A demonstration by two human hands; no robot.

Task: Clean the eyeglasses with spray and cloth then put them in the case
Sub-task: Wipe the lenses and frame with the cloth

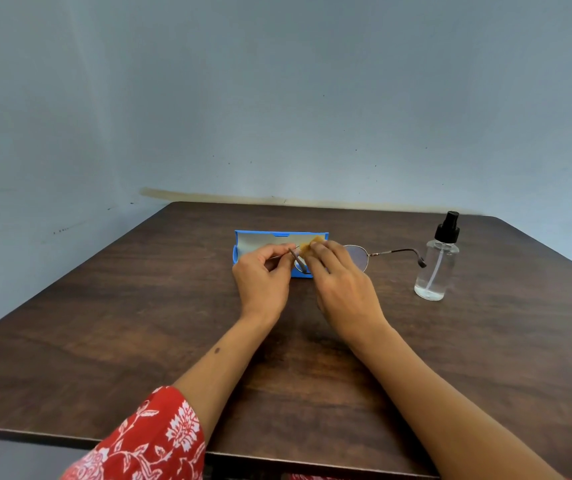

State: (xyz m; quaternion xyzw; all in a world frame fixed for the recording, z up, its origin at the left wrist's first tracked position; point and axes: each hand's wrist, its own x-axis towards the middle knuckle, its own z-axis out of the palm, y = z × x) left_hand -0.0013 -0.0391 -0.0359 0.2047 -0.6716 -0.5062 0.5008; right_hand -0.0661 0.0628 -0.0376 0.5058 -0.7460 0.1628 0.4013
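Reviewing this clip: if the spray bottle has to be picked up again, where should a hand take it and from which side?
Grip the spray bottle around its clear round body, below the black pump, coming from its right with the right hand. It stands upright, and the eyeglasses temple reaches close to its left side, so that approach probably avoids it.

Two bare forearms reach into view, each ending in a bare hand with short, unpainted nails and no rings or bands visible. The left hand (263,277) has a small dark mole on its forearm, well back from the wrist. Further back, the left arm wears a red sleeve (149,441) printed with white flowers and leaves, ending loosely near the elbow. The right hand (341,282) and its forearm are uncovered throughout
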